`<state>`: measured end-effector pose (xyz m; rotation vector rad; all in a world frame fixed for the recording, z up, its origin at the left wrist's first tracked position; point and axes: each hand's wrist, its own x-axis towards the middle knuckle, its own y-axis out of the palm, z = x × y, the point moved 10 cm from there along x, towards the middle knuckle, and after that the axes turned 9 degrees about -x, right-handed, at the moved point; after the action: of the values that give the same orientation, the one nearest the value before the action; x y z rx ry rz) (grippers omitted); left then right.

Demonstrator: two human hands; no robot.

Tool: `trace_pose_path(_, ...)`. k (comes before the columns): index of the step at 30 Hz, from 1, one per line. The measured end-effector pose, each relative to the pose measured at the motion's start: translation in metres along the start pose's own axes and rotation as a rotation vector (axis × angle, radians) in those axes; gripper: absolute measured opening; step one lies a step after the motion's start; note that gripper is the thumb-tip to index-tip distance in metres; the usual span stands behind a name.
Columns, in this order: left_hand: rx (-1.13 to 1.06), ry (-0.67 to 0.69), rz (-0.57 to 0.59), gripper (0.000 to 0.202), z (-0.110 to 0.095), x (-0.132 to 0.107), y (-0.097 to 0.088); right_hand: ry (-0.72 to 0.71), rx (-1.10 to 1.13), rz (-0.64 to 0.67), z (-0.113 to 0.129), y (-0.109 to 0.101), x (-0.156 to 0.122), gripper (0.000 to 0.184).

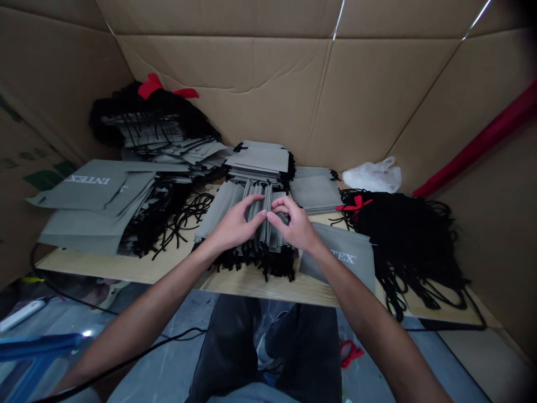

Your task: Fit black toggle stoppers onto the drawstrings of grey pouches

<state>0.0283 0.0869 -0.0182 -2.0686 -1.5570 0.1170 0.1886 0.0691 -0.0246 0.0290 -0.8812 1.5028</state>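
Note:
Both hands are at a row of grey fabric drawstring pouches [267, 224] standing on edge at the middle of the table. From the left, my left hand [237, 223] curls its thumb and index finger against the pouches. Opposite it, my right hand [294, 225] has bent fingers and its thumb tip on the same bunch, close to the left thumb. Black cord ends [272, 267] poke out below the row. Behind the hands lies a flat pile of grey pouches [259, 157]. Partly under my right forearm is a grey pouch with white lettering [356, 257].
Printed grey pouches [98, 184] and a tied heap [146, 120] stand at left. A black cord bundle [413, 240] with a red tie lies right, near a white plastic bag [373, 174]. Cardboard walls [218, 67] enclose the table [268, 286]. Red-handled scissors [350, 354] are below.

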Motion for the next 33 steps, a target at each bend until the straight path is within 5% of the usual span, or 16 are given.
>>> trace_pose_path(11, -0.006, -0.015, -0.065, 0.066, 0.004, -0.004, -0.005, 0.006, 0.044, -0.004, -0.002, 0.001, 0.000, 0.027)
trace_pose_path(17, -0.016, -0.041, -0.106, 0.065, 0.011, -0.005, -0.008, 0.004, 0.066, 0.007, 0.003, 0.000, 0.000, 0.056)
trace_pose_path(26, -0.025, -0.054, -0.116, 0.066, 0.013, -0.006, -0.010, 0.031, -0.052, -0.001, -0.003, -0.002, 0.001, 0.013)
trace_pose_path(33, -0.038, -0.070, -0.117, 0.066, 0.014, -0.005, -0.010, -0.016, -0.127, -0.005, 0.006, 0.002, -0.001, 0.023)
